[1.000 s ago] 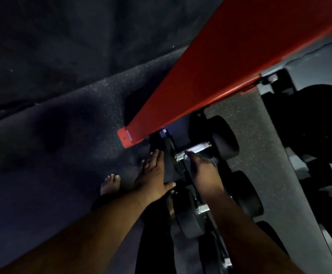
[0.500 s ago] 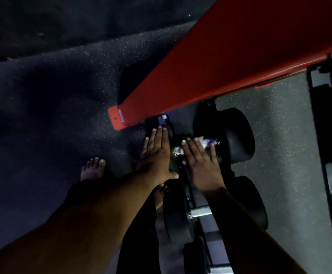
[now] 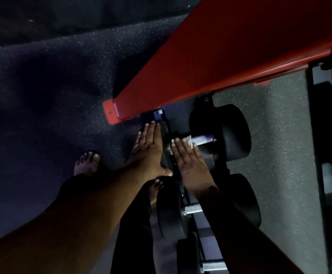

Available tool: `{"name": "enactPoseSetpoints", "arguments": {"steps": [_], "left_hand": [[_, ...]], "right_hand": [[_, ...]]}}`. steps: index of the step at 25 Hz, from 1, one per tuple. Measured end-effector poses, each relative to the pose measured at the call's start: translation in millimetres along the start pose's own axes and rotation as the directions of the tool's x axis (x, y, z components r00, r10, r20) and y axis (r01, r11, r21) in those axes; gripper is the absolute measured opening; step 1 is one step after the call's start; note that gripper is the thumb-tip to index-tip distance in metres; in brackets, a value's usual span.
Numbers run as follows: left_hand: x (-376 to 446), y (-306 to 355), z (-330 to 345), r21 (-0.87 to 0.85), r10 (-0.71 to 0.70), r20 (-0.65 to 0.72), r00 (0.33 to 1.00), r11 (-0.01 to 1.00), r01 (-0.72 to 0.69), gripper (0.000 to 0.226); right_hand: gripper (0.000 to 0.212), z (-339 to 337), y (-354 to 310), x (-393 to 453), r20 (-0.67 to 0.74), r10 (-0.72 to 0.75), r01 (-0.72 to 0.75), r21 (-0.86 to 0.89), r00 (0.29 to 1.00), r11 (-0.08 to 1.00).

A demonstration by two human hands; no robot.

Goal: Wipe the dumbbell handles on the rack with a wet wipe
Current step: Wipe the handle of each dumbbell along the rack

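Beneath a red beam (image 3: 230, 56), the right hand (image 3: 190, 165) presses a white wet wipe (image 3: 190, 139) with straight fingers onto the top dumbbell's handle (image 3: 203, 139). Just beside it, the left hand (image 3: 149, 151) lies flat, fingers straight, against that dumbbell's near weight (image 3: 166, 155).

Dumbbell handle (image 3: 203, 139) knurled shiny metal; dumbbell heads (image 3: 231, 131) matt black rubber; floor (image 3: 72, 80) speckled rubber; beam (image 3: 230, 52) glossy red.

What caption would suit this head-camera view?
Right hand presses a wet wipe on a dumbbell handle; left hand steadies its weight.
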State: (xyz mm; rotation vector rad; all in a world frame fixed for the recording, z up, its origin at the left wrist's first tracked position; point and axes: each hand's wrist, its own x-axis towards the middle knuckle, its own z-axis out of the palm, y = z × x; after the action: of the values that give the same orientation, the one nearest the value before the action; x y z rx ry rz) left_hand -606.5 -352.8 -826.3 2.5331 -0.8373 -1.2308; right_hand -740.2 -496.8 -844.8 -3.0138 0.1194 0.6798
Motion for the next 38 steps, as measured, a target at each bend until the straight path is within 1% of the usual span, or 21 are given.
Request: {"name": "enactPoseSetpoints", "arguments": {"steps": [1, 3, 4, 7, 8, 10, 11, 14, 15, 18, 19, 21, 22, 23, 25, 26, 28, 30, 33, 36, 38], "left_hand": [[0, -1, -2, 0.000, 0.006, 0.020, 1.000, 1.000, -0.006, 0.159], [-1, -1, -7, 0.023, 0.018, 0.059, 0.998, 1.000, -0.020, 0.157], [0, -1, -9, 0.044, 0.020, 0.082, 0.996, 0.999, -0.024, 0.156], [4, 1, -17, 0.112, 0.001, 0.160, 0.987, 0.994, -0.019, 0.152], [5, 2, -19, 0.129, -0.008, 0.185, 0.983, 0.992, -0.016, 0.151], [7, 4, -22, 0.152, -0.022, 0.214, 0.977, 0.988, -0.011, 0.150], [8, 4, -23, 0.156, -0.026, 0.222, 0.975, 0.988, -0.010, 0.150], [8, 6, -24, 0.153, -0.031, 0.240, 0.970, 0.988, -0.006, 0.149], [8, 6, -24, 0.156, -0.034, 0.243, 0.969, 0.988, -0.005, 0.148], [8, 5, -25, 0.167, -0.041, 0.247, 0.968, 0.986, -0.001, 0.149], [8, 5, -25, 0.167, -0.042, 0.249, 0.968, 0.986, 0.000, 0.149], [8, 6, -25, 0.161, -0.042, 0.257, 0.966, 0.987, 0.000, 0.149], [8, 6, -25, 0.158, -0.042, 0.260, 0.965, 0.987, 0.001, 0.149], [8, 6, -25, 0.157, -0.042, 0.262, 0.964, 0.988, 0.000, 0.148], [8, 6, -26, 0.159, -0.042, 0.262, 0.964, 0.987, 0.000, 0.148], [8, 6, -26, 0.158, -0.041, 0.263, 0.964, 0.987, -0.001, 0.148], [9, 6, -26, 0.155, -0.039, 0.270, 0.962, 0.988, -0.003, 0.148], [8, 5, -25, 0.158, -0.040, 0.275, 0.961, 0.987, -0.004, 0.148], [9, 4, -24, 0.161, -0.040, 0.270, 0.962, 0.987, -0.004, 0.148], [9, 4, -24, 0.156, -0.045, 0.273, 0.961, 0.988, 0.002, 0.149], [9, 4, -25, 0.152, -0.044, 0.263, 0.964, 0.988, 0.004, 0.149]], "right_hand": [[0.074, -1, 5, 1, 0.001, 0.043, -0.043, 0.021, 0.999, 0.999], [0.070, -6, 5, 7, -0.040, 0.322, -0.316, 0.121, 0.946, 0.941], [0.068, -5, -1, 8, -0.032, 0.341, -0.335, 0.131, 0.939, 0.933], [0.068, 8, -6, 4, -0.001, 0.009, -0.009, 0.036, 1.000, 0.999], [0.064, 5, 2, 5, -0.008, 0.064, -0.064, 0.048, 0.998, 0.997], [0.064, -7, 10, 8, -0.008, 0.363, -0.357, 0.165, 0.932, 0.919], [0.067, -8, 5, 8, 0.012, 0.397, -0.394, 0.165, 0.918, 0.904], [0.070, 0, -2, 7, 0.011, 0.081, -0.081, 0.027, 0.997, 0.996], [0.069, -1, 4, 8, -0.011, 0.085, -0.085, 0.020, 0.996, 0.996], [0.072, -7, 8, 10, -0.022, 0.349, -0.344, 0.122, 0.937, 0.931], [0.070, -3, -3, 9, -0.008, 0.302, -0.299, 0.114, 0.953, 0.947], [0.063, 3, -5, 8, -0.019, 0.053, -0.052, 0.075, 0.998, 0.996], [0.060, 3, 4, 8, -0.030, 0.001, 0.001, 0.065, 1.000, 0.998], [0.059, 2, 18, 9, -0.039, 0.043, -0.041, 0.069, 0.998, 0.997], [0.066, -3, 31, 9, -0.060, 0.243, -0.240, 0.055, 0.968, 0.969], [0.070, -2, 24, 9, -0.061, 0.269, -0.269, 0.012, 0.961, 0.963], [0.075, 3, 1, 7, -0.016, 0.056, -0.057, -0.044, 0.998, 0.997], [0.071, 5, -2, 8, 0.001, -0.111, 0.111, -0.020, 0.994, 0.994], [0.060, -4, 6, 25, -0.002, -0.041, 0.041, -0.009, 0.999, 0.999], [0.046, -11, -5, 52, 0.101, 0.034, -0.029, -0.049, 0.994, 0.998], [0.047, -9, 0, 46, 0.030, 0.010, -0.009, -0.034, 1.000, 0.999]]}}
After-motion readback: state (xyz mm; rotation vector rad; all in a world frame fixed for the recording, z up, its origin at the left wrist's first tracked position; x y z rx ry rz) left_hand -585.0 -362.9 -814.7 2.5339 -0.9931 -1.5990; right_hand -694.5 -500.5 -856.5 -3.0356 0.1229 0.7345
